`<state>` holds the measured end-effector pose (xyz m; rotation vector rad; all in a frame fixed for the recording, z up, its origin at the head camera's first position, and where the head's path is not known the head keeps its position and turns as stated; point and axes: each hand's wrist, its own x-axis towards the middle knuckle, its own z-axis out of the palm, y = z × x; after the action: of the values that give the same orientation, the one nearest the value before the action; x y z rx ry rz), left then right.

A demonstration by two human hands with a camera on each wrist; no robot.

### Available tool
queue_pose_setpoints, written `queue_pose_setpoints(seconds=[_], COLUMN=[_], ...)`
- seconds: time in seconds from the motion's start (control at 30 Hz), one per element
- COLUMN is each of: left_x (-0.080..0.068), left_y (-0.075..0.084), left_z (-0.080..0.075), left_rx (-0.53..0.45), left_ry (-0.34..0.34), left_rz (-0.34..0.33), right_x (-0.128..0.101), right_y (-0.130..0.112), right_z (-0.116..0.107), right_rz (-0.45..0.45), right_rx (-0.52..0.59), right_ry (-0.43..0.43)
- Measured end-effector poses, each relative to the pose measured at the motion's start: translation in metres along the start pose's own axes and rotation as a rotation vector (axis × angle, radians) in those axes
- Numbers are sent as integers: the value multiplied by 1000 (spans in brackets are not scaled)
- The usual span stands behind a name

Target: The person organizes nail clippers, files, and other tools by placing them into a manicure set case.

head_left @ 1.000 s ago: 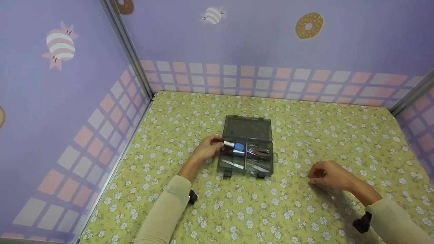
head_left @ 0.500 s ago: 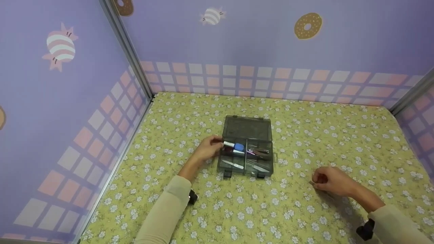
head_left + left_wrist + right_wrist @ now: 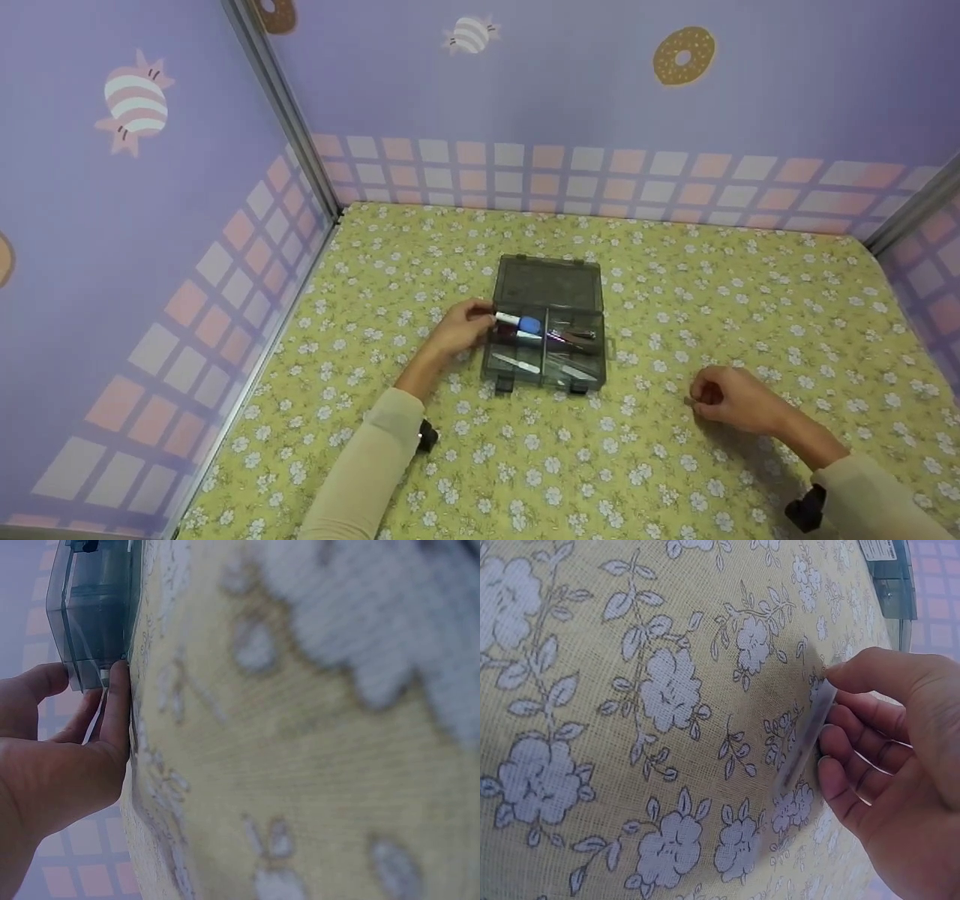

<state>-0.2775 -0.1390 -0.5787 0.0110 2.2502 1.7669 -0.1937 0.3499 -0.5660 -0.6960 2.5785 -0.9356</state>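
A smoky grey plastic box (image 3: 592, 369) lies open mid-table, its lid (image 3: 550, 283) flat behind it. In its compartments are a white and blue item (image 3: 523, 324), a dark metal tool (image 3: 576, 337) and a white stick (image 3: 517, 365). My left hand (image 3: 463, 330) holds the box's left wall; in the left wrist view a fingertip (image 3: 118, 679) touches the box (image 3: 94, 607) where it meets the cloth. My right hand (image 3: 726, 397) is low over the cloth to the right of the box. There it pinches a thin clear plastic strip (image 3: 804, 739) between thumb and fingers (image 3: 855, 727).
A yellow flowered cloth (image 3: 675, 300) covers the table. Purple panels (image 3: 525, 112) with sweets and doughnut prints close in the back and both sides. The box's corner (image 3: 891, 577) shows far off in the right wrist view.
My right hand has dropped and come slightly nearer, bringing the clear strip down onto the cloth. The left hand and the box have stayed put.
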Motion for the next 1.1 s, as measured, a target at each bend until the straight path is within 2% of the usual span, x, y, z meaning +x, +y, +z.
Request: queue_pose_setpoints(seconds=[0.37,0.5,0.7,0.87,1.1], left_x=[1,2,1,0,-1], left_y=[0,-1,-1,-2,-1], left_z=[0,1,1,1,0], left_rx=[33,43,9,1,-42], left_ry=[2,4,9,6,1], left_rz=[13,15,8,3,-24], right_x=[25,36,50,52,41], right_y=[-12,-20,-27,-25,-22], right_z=[12,19,28,30,28], right_rz=[1,-32,-76,-79,-97], right_rx=[-7,-19,-12,11,-24], right_ry=[95,133,133,118,112])
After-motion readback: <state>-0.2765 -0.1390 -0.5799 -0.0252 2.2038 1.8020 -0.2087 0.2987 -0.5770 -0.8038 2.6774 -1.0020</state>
